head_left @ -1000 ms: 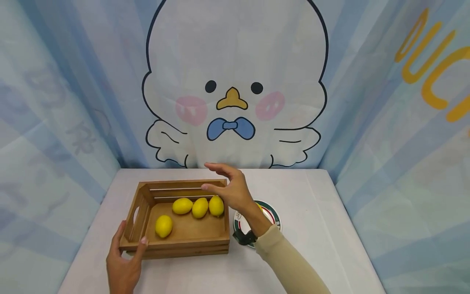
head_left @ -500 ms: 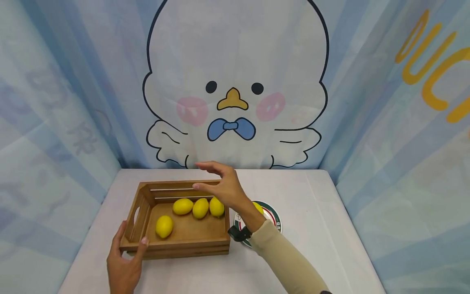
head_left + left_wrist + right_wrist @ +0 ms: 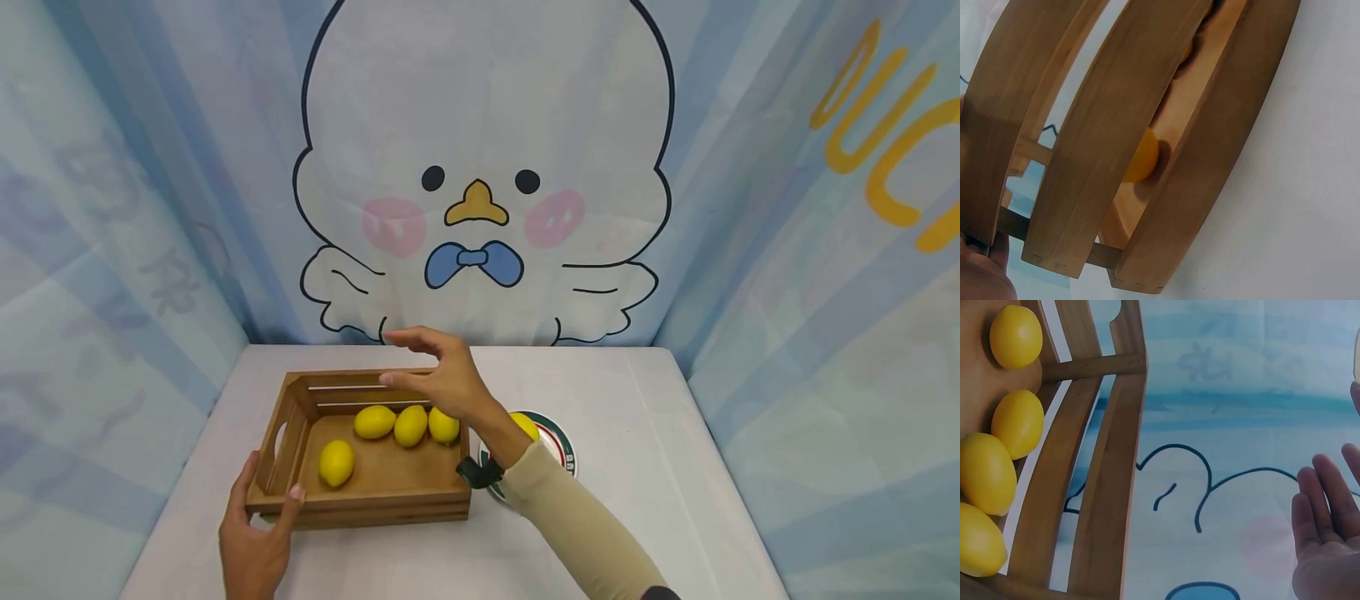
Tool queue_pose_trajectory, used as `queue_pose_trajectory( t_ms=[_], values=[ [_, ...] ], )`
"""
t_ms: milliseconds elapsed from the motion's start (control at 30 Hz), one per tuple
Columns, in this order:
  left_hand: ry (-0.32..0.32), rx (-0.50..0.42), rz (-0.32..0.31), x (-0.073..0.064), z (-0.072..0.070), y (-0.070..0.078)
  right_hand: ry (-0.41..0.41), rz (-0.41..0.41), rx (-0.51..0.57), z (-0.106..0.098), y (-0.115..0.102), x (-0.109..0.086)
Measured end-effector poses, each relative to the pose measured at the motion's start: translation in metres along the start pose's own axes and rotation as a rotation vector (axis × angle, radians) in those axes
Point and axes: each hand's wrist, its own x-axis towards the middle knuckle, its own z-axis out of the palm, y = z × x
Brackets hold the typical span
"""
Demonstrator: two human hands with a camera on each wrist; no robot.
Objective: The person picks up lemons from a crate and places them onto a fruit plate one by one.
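The crate [image 3: 360,502] stands on the table [image 3: 637,500] and holds four lemons. Three lie in a row toward the crate's back right: the first lemon [image 3: 375,422], the middle lemon [image 3: 410,426] and the end lemon [image 3: 444,427], the last close by the crate's right wall and partly covered by the right hand [image 3: 447,375]. The front lemon [image 3: 337,463] lies apart from the row, toward the crate's front left. The left hand [image 3: 257,542] grips the crate at its front left corner, thumb on the front rim and fingers at the left side. The right hand is raised above the crate's back right corner, touching neither crate nor lemons; thumb and fingers stand apart in a curve with nothing between them. A black band [image 3: 478,472] is on the right wrist, below a beige sleeve [image 3: 577,517]. Just right of the crate sits the plate [image 3: 569,454], white with a green rim, under the right forearm. On it is a yellow item [image 3: 527,425], probably a lemon, though the arm hides much of it. Behind the crate hangs a curtain [image 3: 480,100] printed with a bird.
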Motion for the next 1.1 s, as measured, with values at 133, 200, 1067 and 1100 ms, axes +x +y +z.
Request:
queue_pose_trajectory(
  t_ms=[133, 200, 1067, 1100],
  values=[
    [0.010, -0.004, 0.011, 0.000, -0.001, 0.000, -0.027, -0.011, 0.012, 0.004, -0.001, 0.005],
    [0.014, -0.008, 0.018, 0.000, -0.001, 0.001, -0.043, -0.009, 0.020, 0.006, -0.002, 0.007],
    [-0.001, -0.017, 0.012, 0.001, -0.001, -0.002, -0.241, 0.076, 0.001, 0.031, 0.010, 0.026],
    [-0.002, -0.018, 0.012, 0.001, -0.001, -0.002, -0.250, 0.088, -0.002, 0.032, 0.011, 0.027]
  ],
)
